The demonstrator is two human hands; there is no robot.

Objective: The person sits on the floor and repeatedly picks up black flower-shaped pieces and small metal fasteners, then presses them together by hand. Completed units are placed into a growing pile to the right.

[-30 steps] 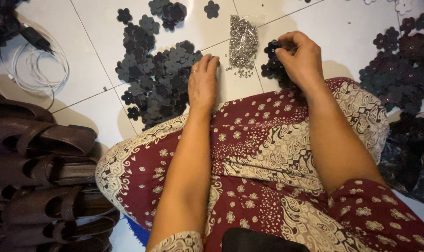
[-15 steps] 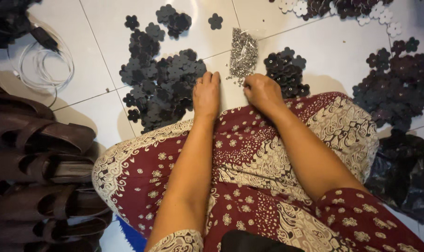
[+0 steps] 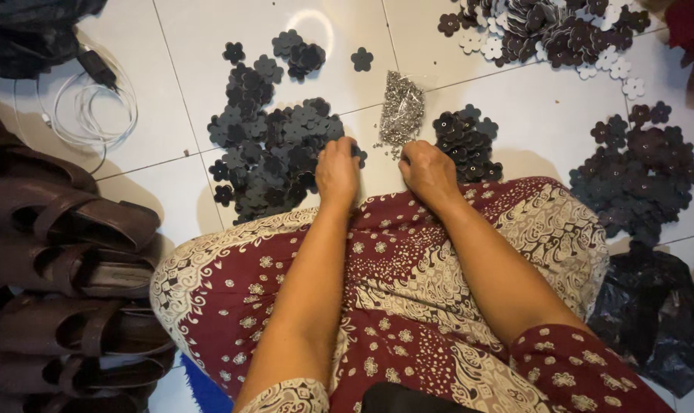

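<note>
I sit on a white tiled floor with a red and cream patterned cloth (image 3: 408, 283) over my lap. My left hand (image 3: 338, 170) rests at the edge of a big heap of dark flower-shaped cutouts (image 3: 274, 153), fingers curled down onto them. My right hand (image 3: 429, 173) is curled just below a small pile of tiny silver metal pieces (image 3: 402, 115) and beside a smaller heap of dark flowers (image 3: 465, 141). Whether either hand pinches anything is hidden by the fingers.
More dark flower cutouts lie at the right (image 3: 641, 176) and, mixed with white ones, at the top right (image 3: 546, 27). Brown sandals (image 3: 64, 283) are stacked at the left. A coiled white cable (image 3: 94, 107) lies top left; a black plastic bag (image 3: 653, 313) lies at the right.
My right hand has pulled back from the small flower heap to the spot just below the silver pieces. The left hand has stayed at the big heap.
</note>
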